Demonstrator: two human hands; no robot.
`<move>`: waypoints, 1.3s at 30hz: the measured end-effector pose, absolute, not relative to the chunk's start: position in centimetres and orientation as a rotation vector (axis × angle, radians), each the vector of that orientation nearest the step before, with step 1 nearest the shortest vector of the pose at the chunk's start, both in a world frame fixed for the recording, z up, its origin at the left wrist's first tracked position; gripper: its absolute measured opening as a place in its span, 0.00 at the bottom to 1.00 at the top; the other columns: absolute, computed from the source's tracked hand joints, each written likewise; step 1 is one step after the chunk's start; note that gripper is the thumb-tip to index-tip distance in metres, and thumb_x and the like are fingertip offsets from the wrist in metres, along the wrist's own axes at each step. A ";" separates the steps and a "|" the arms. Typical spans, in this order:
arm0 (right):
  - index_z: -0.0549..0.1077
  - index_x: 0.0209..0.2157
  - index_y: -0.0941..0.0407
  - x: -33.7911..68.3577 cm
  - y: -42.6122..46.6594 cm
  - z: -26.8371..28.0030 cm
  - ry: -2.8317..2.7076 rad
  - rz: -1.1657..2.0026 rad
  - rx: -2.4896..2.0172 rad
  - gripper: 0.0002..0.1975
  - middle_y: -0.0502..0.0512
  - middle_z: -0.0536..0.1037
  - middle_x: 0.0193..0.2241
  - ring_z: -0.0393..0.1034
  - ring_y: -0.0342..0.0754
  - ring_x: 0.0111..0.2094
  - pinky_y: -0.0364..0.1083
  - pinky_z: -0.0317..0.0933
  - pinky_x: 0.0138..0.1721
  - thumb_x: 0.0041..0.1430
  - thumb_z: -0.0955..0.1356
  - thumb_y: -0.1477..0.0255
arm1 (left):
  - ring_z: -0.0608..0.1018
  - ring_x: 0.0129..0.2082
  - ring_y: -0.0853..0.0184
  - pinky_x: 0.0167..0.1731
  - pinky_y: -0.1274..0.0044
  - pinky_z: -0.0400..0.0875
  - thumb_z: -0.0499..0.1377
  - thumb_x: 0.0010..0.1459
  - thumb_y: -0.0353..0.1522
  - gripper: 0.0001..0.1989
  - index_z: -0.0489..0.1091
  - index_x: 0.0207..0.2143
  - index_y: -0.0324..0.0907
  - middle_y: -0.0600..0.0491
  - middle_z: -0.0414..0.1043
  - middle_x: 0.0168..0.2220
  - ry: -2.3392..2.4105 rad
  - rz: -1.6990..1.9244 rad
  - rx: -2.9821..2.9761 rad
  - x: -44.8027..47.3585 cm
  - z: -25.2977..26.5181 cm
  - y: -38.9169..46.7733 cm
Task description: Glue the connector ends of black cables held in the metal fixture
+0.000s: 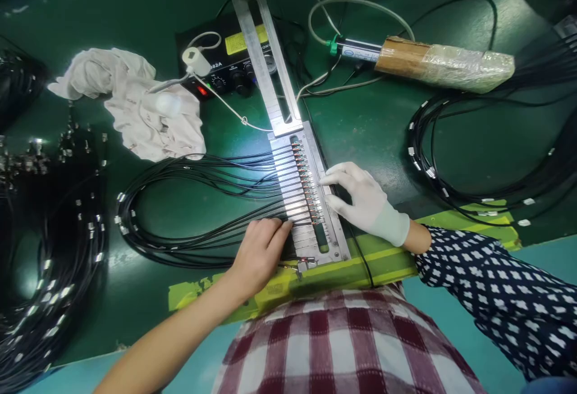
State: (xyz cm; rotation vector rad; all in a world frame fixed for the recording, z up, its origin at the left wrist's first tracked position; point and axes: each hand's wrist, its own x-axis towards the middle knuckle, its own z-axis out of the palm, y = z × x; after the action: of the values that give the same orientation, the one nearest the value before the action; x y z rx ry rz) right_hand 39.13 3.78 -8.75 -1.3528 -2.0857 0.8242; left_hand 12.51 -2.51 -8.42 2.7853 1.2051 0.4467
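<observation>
A metal jig (300,240) lies on the bench in front of me, with several black cables (246,216) laid side by side in its slots. Their small connector ends (306,183) line up along the jig's long opening. My left hand (261,249) is bare and closed on a black cable at the jig's left edge, thumb and forefinger together. On the other side, my right hand (360,198) wears a white glove. Its fingertips rest at the jig's right edge, thumb and forefinger apart, with nothing visible between them. A hinged metal frame (265,63) extends from the jig's far end.
Behind the jig stands a black control box (229,81) with knobs, a lamp and a white cloth (153,111) beside it. A wrapped dispenser syringe (446,63) lies at the upper right. Cable bundles lie left (54,298) and right (433,171). Yellow-green tape (378,255) lines the front edge.
</observation>
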 end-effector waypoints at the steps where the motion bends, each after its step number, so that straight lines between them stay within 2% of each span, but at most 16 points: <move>1: 0.72 0.48 0.49 39.1 3.8 -8.8 -2.087 0.821 -1.356 0.14 0.53 0.72 0.50 0.67 0.54 0.52 0.57 0.60 0.54 0.60 0.69 0.75 | 0.69 0.37 0.62 0.34 0.72 0.61 0.54 0.64 0.24 0.13 0.67 0.51 0.31 0.43 0.71 0.39 1.199 0.445 2.798 12.5 -8.4 -2.5; 6: 0.72 0.47 0.50 39.1 3.9 -8.9 -2.092 0.816 -1.363 0.13 0.53 0.72 0.50 0.67 0.54 0.52 0.56 0.60 0.53 0.60 0.69 0.74 | 0.68 0.37 0.62 0.35 0.72 0.60 0.53 0.64 0.23 0.14 0.67 0.51 0.29 0.42 0.70 0.39 1.098 0.426 2.770 12.5 -8.4 -2.4; 14: 0.72 0.47 0.50 39.0 4.1 -9.0 -2.091 0.803 -1.355 0.12 0.53 0.72 0.49 0.67 0.54 0.51 0.56 0.60 0.52 0.61 0.68 0.74 | 0.69 0.40 0.61 0.38 0.71 0.60 0.50 0.66 0.24 0.19 0.68 0.57 0.35 0.44 0.70 0.41 1.062 0.399 2.850 12.2 -8.0 -2.6; 19: 0.73 0.44 0.49 38.9 4.4 -9.2 -2.066 0.798 -1.356 0.10 0.53 0.73 0.47 0.69 0.54 0.49 0.55 0.62 0.50 0.61 0.68 0.73 | 0.65 0.31 0.64 0.32 0.72 0.56 0.48 0.67 0.25 0.22 0.65 0.61 0.39 0.50 0.70 0.34 1.166 0.234 2.848 11.9 -8.2 -3.2; 21: 0.73 0.45 0.50 38.9 4.4 -9.2 -2.058 0.794 -1.348 0.10 0.54 0.73 0.46 0.69 0.54 0.49 0.56 0.63 0.51 0.62 0.67 0.73 | 0.66 0.31 0.65 0.32 0.72 0.55 0.48 0.67 0.24 0.22 0.65 0.61 0.40 0.51 0.71 0.34 1.167 0.228 2.768 11.8 -8.0 -3.2; 24: 0.73 0.46 0.50 39.2 3.8 -8.9 -2.087 0.813 -1.311 0.12 0.55 0.72 0.49 0.67 0.55 0.51 0.57 0.62 0.53 0.61 0.67 0.74 | 0.69 0.35 0.66 0.34 0.72 0.57 0.51 0.66 0.25 0.19 0.66 0.58 0.40 0.50 0.74 0.37 1.160 0.312 2.608 11.7 -7.2 -3.5; 29: 0.73 0.47 0.51 39.6 2.6 -8.7 -2.128 0.821 -1.291 0.13 0.56 0.72 0.51 0.66 0.57 0.53 0.59 0.61 0.55 0.60 0.68 0.75 | 0.71 0.38 0.66 0.37 0.72 0.62 0.56 0.65 0.27 0.08 0.70 0.45 0.40 0.50 0.75 0.39 1.121 0.378 2.359 11.3 -6.3 -4.9; 34: 0.73 0.46 0.51 39.4 2.7 -9.0 -2.104 0.816 -1.285 0.12 0.56 0.72 0.49 0.67 0.56 0.52 0.58 0.61 0.55 0.61 0.68 0.75 | 0.72 0.40 0.67 0.41 0.74 0.69 0.57 0.63 0.23 0.08 0.69 0.43 0.40 0.50 0.73 0.38 1.158 0.600 2.222 11.5 -6.4 -4.8; 39: 0.73 0.46 0.50 39.5 2.9 -8.9 -2.099 0.819 -1.277 0.11 0.56 0.72 0.49 0.67 0.56 0.52 0.58 0.62 0.54 0.62 0.67 0.73 | 0.72 0.37 0.66 0.38 0.74 0.70 0.57 0.63 0.23 0.08 0.67 0.44 0.40 0.49 0.72 0.37 1.223 0.729 2.395 13.3 -7.4 -3.8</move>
State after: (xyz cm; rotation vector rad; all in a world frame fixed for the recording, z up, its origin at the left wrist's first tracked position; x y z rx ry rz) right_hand 39.48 2.86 -8.90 -1.2773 -2.0995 0.8185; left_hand 13.32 -3.83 -7.37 2.3953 1.2232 0.7285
